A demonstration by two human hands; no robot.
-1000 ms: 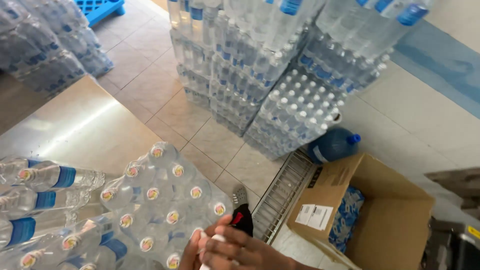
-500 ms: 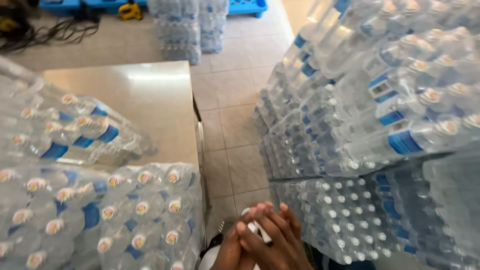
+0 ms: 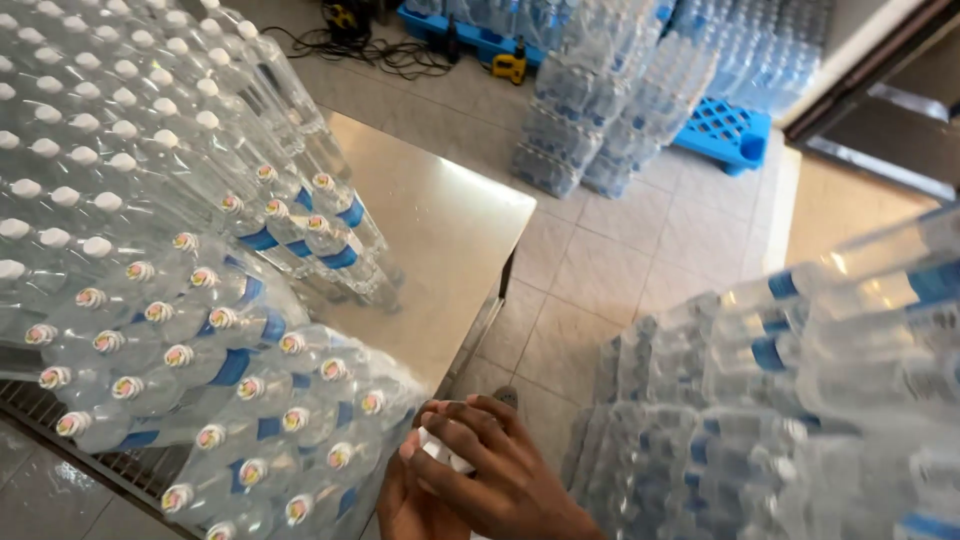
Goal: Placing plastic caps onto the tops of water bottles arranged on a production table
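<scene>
- While both hands meet at the bottom edge, the right hand [image 3: 500, 475] lies over the left hand [image 3: 405, 505], fingers [image 3: 450, 432] clenched around a small white object [image 3: 440, 452].
- Just left, a wrapped bottle pack [image 3: 290, 430] lies on the steel desk [image 3: 440, 240].
- Farther off, bottle stacks [image 3: 590, 120] stand beside a blue pallet [image 3: 725, 130].

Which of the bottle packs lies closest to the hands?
The shrink-wrapped pack with blue labels at the table's front edge, touching the left hand; other packs lie farther away.
</scene>
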